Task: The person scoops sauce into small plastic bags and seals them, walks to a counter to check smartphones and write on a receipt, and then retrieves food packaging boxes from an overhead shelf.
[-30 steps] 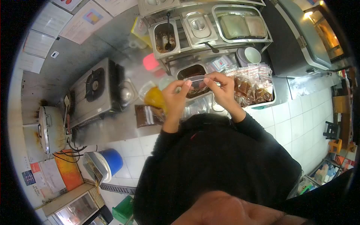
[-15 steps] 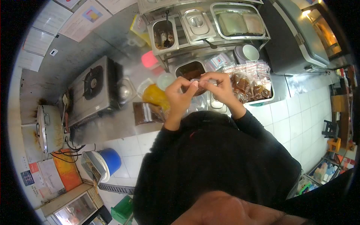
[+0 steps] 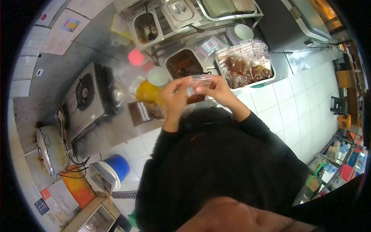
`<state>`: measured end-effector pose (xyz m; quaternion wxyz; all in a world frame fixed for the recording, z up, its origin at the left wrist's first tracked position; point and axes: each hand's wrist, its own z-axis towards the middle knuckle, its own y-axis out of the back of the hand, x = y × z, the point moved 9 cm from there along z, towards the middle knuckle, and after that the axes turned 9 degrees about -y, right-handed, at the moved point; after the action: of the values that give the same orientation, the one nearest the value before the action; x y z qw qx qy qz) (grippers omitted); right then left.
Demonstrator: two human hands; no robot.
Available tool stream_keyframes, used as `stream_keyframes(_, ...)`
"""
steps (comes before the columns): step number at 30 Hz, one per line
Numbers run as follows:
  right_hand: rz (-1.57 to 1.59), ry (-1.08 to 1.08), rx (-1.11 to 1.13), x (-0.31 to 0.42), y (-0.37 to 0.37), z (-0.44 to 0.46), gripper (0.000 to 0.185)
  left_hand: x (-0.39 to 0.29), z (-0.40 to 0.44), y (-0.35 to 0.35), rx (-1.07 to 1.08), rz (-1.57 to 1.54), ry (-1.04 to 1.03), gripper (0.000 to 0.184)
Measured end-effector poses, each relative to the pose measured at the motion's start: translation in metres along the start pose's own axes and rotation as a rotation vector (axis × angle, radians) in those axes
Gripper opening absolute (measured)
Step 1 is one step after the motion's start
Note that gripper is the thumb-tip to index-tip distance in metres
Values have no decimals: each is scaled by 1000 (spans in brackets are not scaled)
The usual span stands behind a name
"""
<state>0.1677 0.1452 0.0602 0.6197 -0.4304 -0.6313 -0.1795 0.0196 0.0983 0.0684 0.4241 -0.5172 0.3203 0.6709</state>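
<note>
Head view: left hand (image 3: 174,96), right hand (image 3: 218,92) pinching clear bag (image 3: 201,79), seemingly unsealed, fill unclear; many filled packets (image 3: 247,66) heaped in tray (image 3: 266,82).

The hands (image 3: 176,96) have parted slightly, apparently spreading the clear bag (image 3: 201,80).

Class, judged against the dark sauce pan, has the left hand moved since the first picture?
Yes: against the dark sauce pan, the left hand has shifted towards the wearer's body, uncovering more of the far part.
</note>
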Motion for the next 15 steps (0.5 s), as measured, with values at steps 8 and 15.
stream_keyframes(8, -1005, 320, -984, 13, 184, -26, 32, 15, -12, 74, -162, -30, -11, 31)
stream_keyframes(15, -1006, 398, -469, -45, 59, 7, 23, 103, -56, 97, 118, 680, 85, 30)
